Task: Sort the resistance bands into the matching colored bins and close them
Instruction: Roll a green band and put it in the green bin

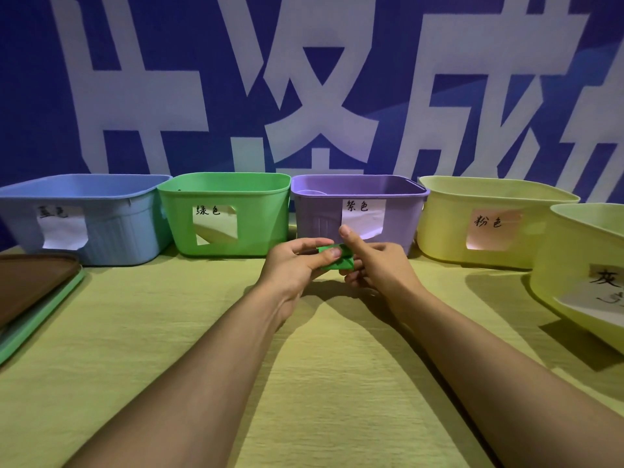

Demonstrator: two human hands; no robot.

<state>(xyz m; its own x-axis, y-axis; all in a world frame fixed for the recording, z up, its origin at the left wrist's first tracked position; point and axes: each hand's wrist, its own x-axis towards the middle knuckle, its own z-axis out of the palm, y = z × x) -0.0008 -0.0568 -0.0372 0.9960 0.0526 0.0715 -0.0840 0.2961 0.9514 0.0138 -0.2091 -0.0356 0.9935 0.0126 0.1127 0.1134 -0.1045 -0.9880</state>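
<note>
Band point(339, 258), green and folded, held above the bench's middle: left hand point(297, 263) pinches it, right hand point(374, 265) grips its other end. Bench point(304, 366) wears yellow-green cloth. Along the far edge stand blue point(111, 231), green point(256, 217), purple point(317, 214) and yellow point(445, 228) bins, open. Lids point(33, 292) lie stacked at left edge. Blue banner point(169, 79) behind.

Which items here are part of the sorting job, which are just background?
Job: green band, held by left hand and right hand; blue bin, green bin, purple bin, two yellow bins; lids.
Background: banner, tablecloth.
</note>
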